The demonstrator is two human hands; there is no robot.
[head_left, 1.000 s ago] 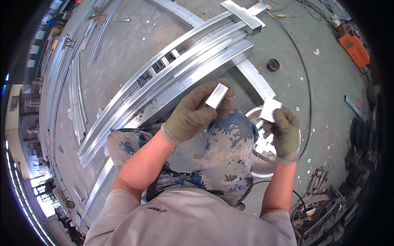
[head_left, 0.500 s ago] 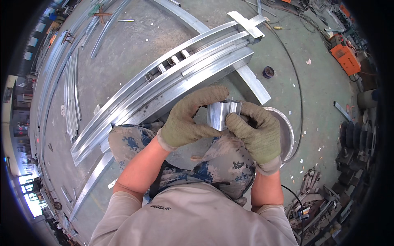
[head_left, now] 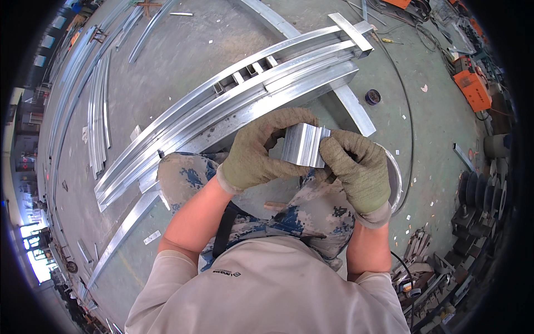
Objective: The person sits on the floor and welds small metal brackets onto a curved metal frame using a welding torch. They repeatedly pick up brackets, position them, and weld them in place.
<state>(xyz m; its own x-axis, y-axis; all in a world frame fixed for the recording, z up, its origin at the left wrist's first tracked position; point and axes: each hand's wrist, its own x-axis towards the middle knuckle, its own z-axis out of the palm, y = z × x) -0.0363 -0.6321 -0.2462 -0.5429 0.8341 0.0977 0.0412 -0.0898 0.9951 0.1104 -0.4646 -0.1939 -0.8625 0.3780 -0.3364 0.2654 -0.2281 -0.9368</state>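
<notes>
A bundle of short, silvery cut metal pieces [head_left: 302, 146] is held up above my knees. My left hand [head_left: 250, 153], in an olive work glove, wraps around its left side with thumb and fingers on opposite edges. At the bundle's right edge, my gloved right hand [head_left: 359, 170] closes thumb and fingers on the pieces. Just beyond both hands lie long metal profiles [head_left: 222, 125], side by side and slightly curved, with short cross pieces [head_left: 238, 77] set between two of them. How many pieces the bundle has is hard to tell.
A round metal rim [head_left: 397, 178] shows beside my right forearm. Further right are a small dark can [head_left: 372, 97], a black cable [head_left: 410, 111] and an orange machine [head_left: 473, 91]. More long profiles [head_left: 99, 117] lie on the left floor, and scrap metal [head_left: 420, 256] is heaped lower right.
The bundle has turned so more of its ridged side faces up. My right thumb has shifted from its front face to its right edge. The whole view has swung slightly.
</notes>
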